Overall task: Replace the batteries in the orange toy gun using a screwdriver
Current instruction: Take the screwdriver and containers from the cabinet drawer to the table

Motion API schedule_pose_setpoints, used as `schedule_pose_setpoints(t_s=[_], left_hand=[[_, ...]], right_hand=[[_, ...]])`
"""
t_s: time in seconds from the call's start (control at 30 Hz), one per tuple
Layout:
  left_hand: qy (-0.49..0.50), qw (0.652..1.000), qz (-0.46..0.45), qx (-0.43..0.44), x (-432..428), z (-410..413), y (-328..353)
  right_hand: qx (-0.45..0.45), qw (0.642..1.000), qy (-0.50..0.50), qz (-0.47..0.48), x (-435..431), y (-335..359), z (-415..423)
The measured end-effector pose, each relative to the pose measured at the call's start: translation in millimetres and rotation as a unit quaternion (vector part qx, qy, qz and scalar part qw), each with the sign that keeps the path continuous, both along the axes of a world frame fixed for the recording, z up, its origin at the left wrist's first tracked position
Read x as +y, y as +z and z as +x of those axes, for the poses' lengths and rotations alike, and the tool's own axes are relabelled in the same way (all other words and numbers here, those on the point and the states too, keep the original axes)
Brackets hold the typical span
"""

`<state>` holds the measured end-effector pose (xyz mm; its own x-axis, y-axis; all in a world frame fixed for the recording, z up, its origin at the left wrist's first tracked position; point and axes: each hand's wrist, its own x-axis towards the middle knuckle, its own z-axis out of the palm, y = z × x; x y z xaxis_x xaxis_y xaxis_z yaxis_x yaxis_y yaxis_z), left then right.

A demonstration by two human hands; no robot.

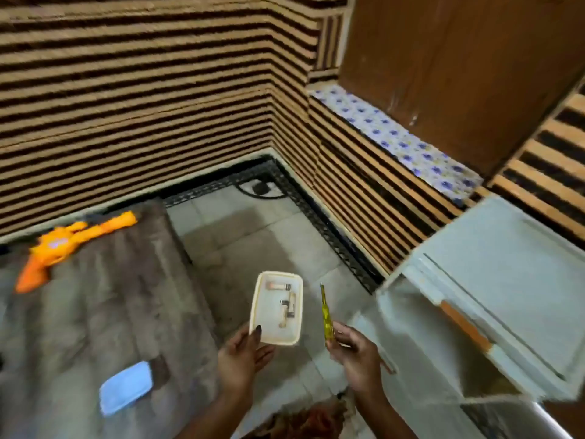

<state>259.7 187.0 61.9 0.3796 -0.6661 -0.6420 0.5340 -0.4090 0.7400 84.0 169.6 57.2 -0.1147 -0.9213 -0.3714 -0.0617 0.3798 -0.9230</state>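
Holding things in both hands, I am looking down over a grey plush surface (95, 312) with a soft, brushed nap, and pale square floor tiles (247, 223) beside it.

My left hand (242, 356) grips a shallow rectangular tub (267, 326) of cream-white plastic with rounded corners. The thumb lies over its near rim and the other fingers curl beneath. Inside lie several small cylindrical batteries (286, 307). One lies crosswise near the far wall of the tub and the others lengthwise along its right wall. They are too blurred for me to count.

My right hand (357, 359) pinches the lower end of a slim screwdriver (327, 318) with a clear yellow plastic handle. It stands nearly upright with its thin metal tip pointing away from me. It sits just right of the tub and does not touch it.

The toy gun (72, 242) is smooth orange plastic with a long barrel. It rests at the far left corner of the surface, close against the wall (126, 90), well apart from both hands. That wall is rough, with tan and dark brown horizontal stripes.

A flat blue lid (126, 386) with rounded corners lies by the near right edge of the surface.

On the right stands a white cabinet (506, 264) with flat panels. Above it runs a ledge (395, 137) of white tiles with blue flowers.
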Motion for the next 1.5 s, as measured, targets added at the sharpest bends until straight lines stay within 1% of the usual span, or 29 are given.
schedule_pose_setpoints(t_s=[0.07, 0.17, 0.23, 0.4, 0.6, 0.73, 0.9, 1.03, 1.17, 1.33, 1.5], left_hand=[[0.064, 0.998, 0.003, 0.005, 19.6, 13.4, 2.6], [0.141, 0.99, -0.005, 0.015, 45.4, 26.0, 4.1], [0.185, 0.983, -0.009, 0.014, 62.9, 33.8, 6.1], [0.255, 0.967, -0.003, -0.009, 98.8, 49.5, 8.9], [0.304, 0.953, -0.002, 0.003, 135.2, 79.1, 10.8], [0.312, 0.95, 0.002, 0.007, 166.8, 112.0, 15.3], [0.283, 0.959, -0.021, -0.002, 214.4, 170.7, 21.4], [0.255, 0.967, -0.006, -0.011, 255.0, 223.1, 17.8], [0.245, 0.969, 0.005, -0.017, 285.6, 269.4, 16.2], [0.243, 0.97, 0.006, -0.027, 304.7, 315.3, 13.5], [0.244, 0.969, 0.013, -0.041, 301.6, 355.3, 11.8]], right_hand=[[-0.014, 0.997, 0.072, 0.015, -3.8, 3.0, 13.5], [-0.001, 0.991, 0.137, 0.014, -3.8, 4.0, 32.9], [-0.009, 0.985, 0.174, 0.017, 1.4, 5.5, 48.8], [-0.009, 0.971, 0.238, 0.016, 19.3, 4.8, 82.1], [-0.013, 0.961, 0.276, 0.005, 46.2, 11.4, 120.6], [-0.01, 0.959, 0.284, -0.001, 72.9, 13.5, 155.7], [-0.018, 0.968, 0.252, -0.006, 114.0, 8.9, 208.7], [-0.025, 0.975, 0.221, -0.001, 147.0, 1.1, 251.0], [-0.033, 0.976, 0.214, 0.01, 175.3, -1.9, 291.3], [-0.035, 0.974, 0.224, 0.023, 191.9, -0.9, 338.8], [-0.034, 0.972, 0.229, 0.035, 194.2, -3.7, 383.2]])
